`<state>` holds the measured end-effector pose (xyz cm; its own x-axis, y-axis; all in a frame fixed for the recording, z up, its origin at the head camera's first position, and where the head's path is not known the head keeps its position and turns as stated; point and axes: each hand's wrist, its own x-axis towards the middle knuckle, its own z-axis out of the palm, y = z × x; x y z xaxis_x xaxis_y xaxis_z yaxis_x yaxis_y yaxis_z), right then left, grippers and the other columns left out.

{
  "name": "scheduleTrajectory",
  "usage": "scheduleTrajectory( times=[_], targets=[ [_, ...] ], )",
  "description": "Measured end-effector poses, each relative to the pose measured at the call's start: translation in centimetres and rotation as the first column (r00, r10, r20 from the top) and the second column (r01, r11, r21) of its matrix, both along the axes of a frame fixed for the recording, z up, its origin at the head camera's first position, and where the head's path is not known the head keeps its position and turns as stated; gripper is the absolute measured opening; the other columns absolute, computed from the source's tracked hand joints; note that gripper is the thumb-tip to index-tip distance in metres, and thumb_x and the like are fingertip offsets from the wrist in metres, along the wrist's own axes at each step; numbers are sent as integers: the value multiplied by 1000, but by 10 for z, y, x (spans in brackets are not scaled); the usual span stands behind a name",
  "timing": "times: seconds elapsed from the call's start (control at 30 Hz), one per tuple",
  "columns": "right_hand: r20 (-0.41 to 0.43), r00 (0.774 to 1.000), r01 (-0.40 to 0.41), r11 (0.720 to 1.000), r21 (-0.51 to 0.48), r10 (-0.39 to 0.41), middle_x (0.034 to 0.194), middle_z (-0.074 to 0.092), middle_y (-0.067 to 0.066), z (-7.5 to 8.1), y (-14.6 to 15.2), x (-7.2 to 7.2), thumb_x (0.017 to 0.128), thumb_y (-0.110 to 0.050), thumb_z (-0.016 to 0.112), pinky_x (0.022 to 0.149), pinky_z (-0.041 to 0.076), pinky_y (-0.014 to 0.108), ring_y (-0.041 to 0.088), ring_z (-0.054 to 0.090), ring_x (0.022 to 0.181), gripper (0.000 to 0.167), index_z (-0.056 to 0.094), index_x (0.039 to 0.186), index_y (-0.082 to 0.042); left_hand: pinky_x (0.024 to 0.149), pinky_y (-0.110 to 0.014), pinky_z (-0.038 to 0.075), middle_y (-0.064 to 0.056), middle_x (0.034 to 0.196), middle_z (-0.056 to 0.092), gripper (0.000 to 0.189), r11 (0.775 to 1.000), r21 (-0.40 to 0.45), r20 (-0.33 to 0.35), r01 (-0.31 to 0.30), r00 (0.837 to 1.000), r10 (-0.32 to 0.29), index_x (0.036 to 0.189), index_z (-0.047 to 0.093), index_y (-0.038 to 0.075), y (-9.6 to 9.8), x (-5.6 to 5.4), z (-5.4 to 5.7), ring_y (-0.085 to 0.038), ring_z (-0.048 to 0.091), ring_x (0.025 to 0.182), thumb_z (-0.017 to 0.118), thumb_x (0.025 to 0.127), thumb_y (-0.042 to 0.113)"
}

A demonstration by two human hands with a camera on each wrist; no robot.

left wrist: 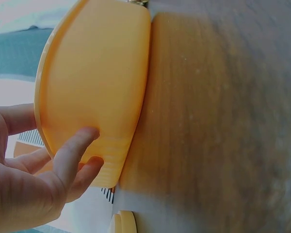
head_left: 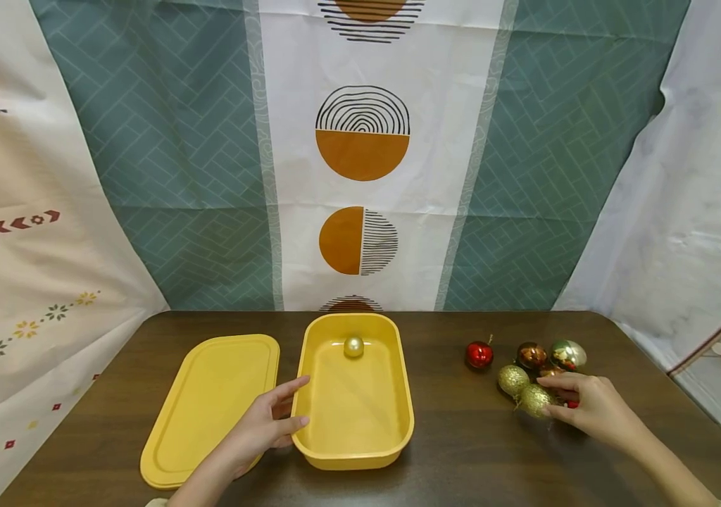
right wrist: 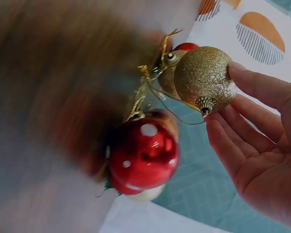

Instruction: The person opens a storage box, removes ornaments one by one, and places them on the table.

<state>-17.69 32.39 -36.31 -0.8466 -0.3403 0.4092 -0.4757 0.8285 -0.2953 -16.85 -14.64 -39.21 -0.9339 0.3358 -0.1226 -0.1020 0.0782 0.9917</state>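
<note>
At the left wall of a yellow plastic box (head_left: 354,461), my left hand (head_left: 262,426) grips the rim, some fingers against the outer side. A small shiny gold ball (head_left: 353,346) lies inside, near the far end. My right hand (head_left: 598,408) pinches a glittery gold Christmas bauble (right wrist: 203,77) between thumb and fingertips, its gold string loop hanging loose. Around it are a second glittery gold bauble (head_left: 513,380), a brown shiny bauble (head_left: 531,355), a pale gold one (head_left: 567,355) and a red white-dotted bauble (right wrist: 144,153), which my right hand mostly hides in the head view.
A flat yellow lid (head_left: 215,401) lies on the dark wooden table (head_left: 449,451), left of the box. A shiny red bauble (head_left: 479,355) sits apart, between the box and the bauble group. Patterned cloth (head_left: 208,155) hangs behind the table.
</note>
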Motion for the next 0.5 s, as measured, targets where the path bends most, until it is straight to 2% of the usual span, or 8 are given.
scheduleTrajectory(
  times=[0.23, 0.5],
  targets=[
    [-73, 997, 17, 999, 44, -14, 82, 69, 10, -11, 13, -5, 56, -14, 83, 57, 48, 20, -1, 59, 72, 37, 71, 89, -1, 74, -43, 53, -33, 133, 35, 65, 1000, 2, 2, 1, 1000, -1, 141, 26, -1, 1, 0, 1, -28, 55, 105, 60, 87, 6],
    [-32, 999, 23, 997, 72, -21, 78, 69, 7, -16, 21, -8, 57, -13, 83, 50, 41, 22, -3, 46, 63, 35, 71, 87, 0, 73, -43, 53, -33, 133, 37, 66, 1000, 4, -2, 0, 1000, 0, 141, 25, -2, 1, 0, 0, -28, 56, 104, 60, 86, 5]
  ],
)
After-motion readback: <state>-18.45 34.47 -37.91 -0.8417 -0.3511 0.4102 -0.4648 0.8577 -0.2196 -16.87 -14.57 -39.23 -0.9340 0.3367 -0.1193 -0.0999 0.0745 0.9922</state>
